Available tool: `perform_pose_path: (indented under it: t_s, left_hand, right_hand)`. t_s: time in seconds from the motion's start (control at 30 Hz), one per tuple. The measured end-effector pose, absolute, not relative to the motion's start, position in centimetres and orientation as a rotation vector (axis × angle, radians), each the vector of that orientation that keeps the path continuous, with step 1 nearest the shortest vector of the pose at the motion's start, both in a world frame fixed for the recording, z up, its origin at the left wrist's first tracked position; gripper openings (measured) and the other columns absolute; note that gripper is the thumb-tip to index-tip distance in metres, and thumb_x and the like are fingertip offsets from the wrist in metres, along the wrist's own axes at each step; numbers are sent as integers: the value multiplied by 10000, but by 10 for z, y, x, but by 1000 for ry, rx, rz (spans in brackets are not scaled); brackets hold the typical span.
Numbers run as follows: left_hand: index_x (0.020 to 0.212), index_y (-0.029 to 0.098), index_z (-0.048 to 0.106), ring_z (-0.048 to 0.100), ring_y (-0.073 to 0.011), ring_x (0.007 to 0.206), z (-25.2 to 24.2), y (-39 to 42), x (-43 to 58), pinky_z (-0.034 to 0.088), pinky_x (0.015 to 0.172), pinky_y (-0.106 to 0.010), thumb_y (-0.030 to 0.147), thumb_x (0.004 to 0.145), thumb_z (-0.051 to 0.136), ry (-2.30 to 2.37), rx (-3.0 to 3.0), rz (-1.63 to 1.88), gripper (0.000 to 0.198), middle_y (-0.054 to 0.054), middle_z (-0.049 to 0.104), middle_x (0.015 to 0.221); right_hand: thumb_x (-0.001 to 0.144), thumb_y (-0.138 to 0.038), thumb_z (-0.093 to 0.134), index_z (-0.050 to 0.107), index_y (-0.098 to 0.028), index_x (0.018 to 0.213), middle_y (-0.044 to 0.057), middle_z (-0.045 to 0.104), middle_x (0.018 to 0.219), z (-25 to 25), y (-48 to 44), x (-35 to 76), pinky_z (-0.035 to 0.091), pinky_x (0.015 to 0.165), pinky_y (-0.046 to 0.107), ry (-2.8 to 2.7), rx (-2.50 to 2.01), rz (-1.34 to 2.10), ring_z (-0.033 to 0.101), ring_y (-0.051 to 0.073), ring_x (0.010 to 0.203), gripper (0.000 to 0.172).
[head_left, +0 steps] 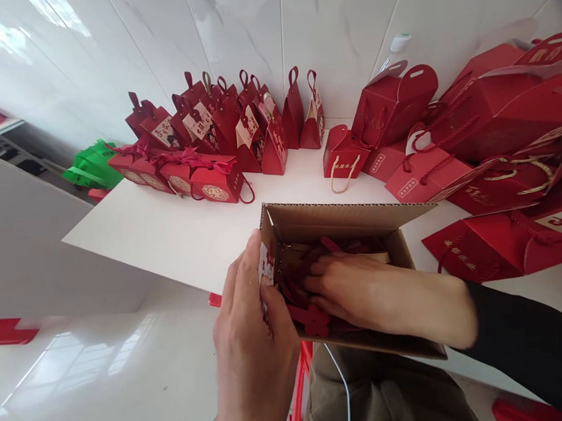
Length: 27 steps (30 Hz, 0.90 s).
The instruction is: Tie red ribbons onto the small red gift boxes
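Observation:
An open cardboard box [337, 219] sits at the near edge of a white table [170, 228]. My left hand [252, 336] grips the box's left wall, thumb inside and fingers outside. My right hand [368, 293] reaches into the box, its fingers curled among red paper pieces and ribbons [313, 317]; what they hold, if anything, is hidden. A flat red cut-out lies just under that hand.
Small red gift boxes with ribbons [186, 174] and upright red pouches [258, 124] line the back of the table. Larger red bags [492, 133] pile up at the right. A green bag [93, 166] lies left beyond the table. White tiled wall behind.

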<state>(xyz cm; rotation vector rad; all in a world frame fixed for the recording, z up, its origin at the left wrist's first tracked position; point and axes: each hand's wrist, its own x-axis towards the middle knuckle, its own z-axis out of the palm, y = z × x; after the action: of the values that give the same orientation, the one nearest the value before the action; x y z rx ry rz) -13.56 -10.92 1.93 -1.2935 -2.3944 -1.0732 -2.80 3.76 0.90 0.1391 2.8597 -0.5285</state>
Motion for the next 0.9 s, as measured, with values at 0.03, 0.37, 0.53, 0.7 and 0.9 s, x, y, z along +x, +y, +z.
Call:
perform_pose_path:
  t_s: [0.03, 0.37, 0.53, 0.7, 0.9]
  left_hand:
    - [1412, 78, 579, 685, -153, 1214, 20, -109, -136, 563, 977, -172, 84, 958, 452, -2397, -1301, -1079, 471, -114, 712, 1335]
    - [1425, 110, 580, 681, -130, 1198, 21, -108, -135, 526, 989, -155, 101, 972, 459, -2407, -1298, -1038, 470, -80, 709, 1344]
    - [1420, 130, 586, 709, -156, 1147, 23, -107, -135, 565, 938, -197, 114, 972, 463, -2447, -1278, -1015, 465, -76, 722, 1320]
    - [1441, 222, 575, 706, -193, 1170, 22, -109, -135, 579, 954, -265, 143, 977, 473, -2480, -1249, -977, 482, -44, 718, 1325]
    - [1465, 242, 556, 701, -214, 1179, 21, -111, -134, 582, 950, -297, 161, 978, 484, -2513, -1207, -972, 498, -52, 710, 1334]
  right_hand:
    - [976, -183, 628, 744, -221, 1089, 58, 750, 1023, 6, 38, -20, 537, 807, 374, 2900, 118, -529, 718, 247, 900, 167]
    - [980, -94, 580, 673, -200, 1234, 82, 694, 1146, 1, 48, -27, 544, 793, 367, 3132, 286, -430, 678, 247, 985, 291]
    - [985, -179, 610, 696, -217, 1096, 73, 630, 1121, 15, 31, -8, 507, 948, 450, 3138, 117, -717, 596, 255, 1026, 145]
    - [1019, -121, 543, 726, -249, 1161, 86, 643, 1080, 2, 38, -16, 476, 894, 404, 3027, 136, -638, 600, 261, 1048, 265]
    - [1013, -148, 532, 705, -204, 1010, 73, 620, 1017, 3, 51, -17, 453, 860, 389, 3129, 183, -578, 591, 241, 967, 182]
